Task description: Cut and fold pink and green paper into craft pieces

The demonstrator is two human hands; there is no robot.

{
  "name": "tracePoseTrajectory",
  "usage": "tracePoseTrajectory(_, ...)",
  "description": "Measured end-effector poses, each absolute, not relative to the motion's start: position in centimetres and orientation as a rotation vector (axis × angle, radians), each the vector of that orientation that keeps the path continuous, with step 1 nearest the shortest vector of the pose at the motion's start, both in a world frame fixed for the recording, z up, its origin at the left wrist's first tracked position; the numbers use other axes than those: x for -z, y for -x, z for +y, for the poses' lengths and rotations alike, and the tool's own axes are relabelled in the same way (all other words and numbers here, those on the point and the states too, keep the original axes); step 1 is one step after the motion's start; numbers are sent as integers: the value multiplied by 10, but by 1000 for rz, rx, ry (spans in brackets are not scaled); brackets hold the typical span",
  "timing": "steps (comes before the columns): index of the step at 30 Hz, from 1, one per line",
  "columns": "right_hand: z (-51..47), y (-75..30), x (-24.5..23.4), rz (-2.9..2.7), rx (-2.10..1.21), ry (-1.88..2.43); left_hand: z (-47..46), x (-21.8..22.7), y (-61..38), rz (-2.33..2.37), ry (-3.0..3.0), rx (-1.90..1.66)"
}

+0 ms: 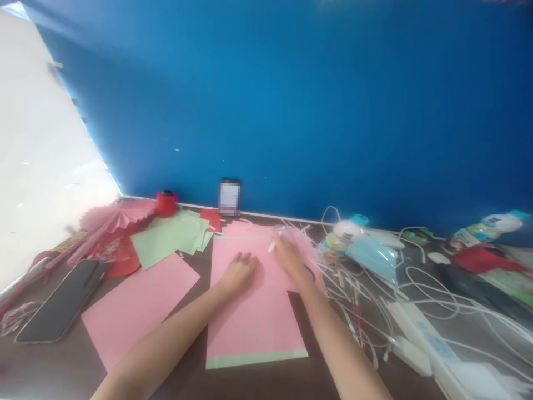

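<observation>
A large pink sheet of paper (pixel 256 328), with strips of green at its near and far edges, lies in front of me on the dark table. My left hand (pixel 240 272) rests on it, palm down, fingers stretched out and holding nothing. Near the far right part of the sheet, my right hand (pixel 287 255) is closed around a small white stick-like thing (pixel 272 245); blur hides its exact kind. Beyond that hand is a crumpled sheer pink-white wrap (pixel 307 244). Another pink sheet (pixel 141 305) lies to the left.
At left are a phone (pixel 62 303), green papers (pixel 166 236), a pink pleated fan (pixel 120 214) and a red tape roll (pixel 165 204). A small screen (pixel 229 198) leans on the blue wall (pixel 291 111). Tangled white cables and a power strip (pixel 425 339) fill the right side.
</observation>
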State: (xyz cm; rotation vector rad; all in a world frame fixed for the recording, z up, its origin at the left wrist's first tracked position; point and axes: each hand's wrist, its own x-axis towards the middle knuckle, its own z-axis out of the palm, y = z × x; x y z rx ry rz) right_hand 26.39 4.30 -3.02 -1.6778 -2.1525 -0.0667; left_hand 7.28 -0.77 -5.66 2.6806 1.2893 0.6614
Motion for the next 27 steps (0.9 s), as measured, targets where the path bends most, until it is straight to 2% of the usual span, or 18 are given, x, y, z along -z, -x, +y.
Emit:
tracePoseTrajectory(4, 44, -275, 20, -1754, 75, 1733, -9, 56, -76, 1291, -2647, -636)
tracePoseTrajectory(10, 31, -238, 30, -1273, -593, 1431, -12, 53, -81, 1343, -2614, -584)
tracePoseTrajectory(13, 33, -229, 35, -1129, -717, 1402, -12, 53, -81, 1342, -2624, -553)
tracePoseTrajectory(16, 38, -235, 39, -1093, -704, 1454, -12, 55, -80, 1338, -2628, -549)
tracePoseTrajectory(21, 40, -241, 44, -1253, -497, 1545, -11, 58, -82, 1345, -2603, -602)
tracePoseTrajectory(27, 38, -237, 38, -1371, -457, 1561, -11, 57, -81, 1354, -2603, -596)
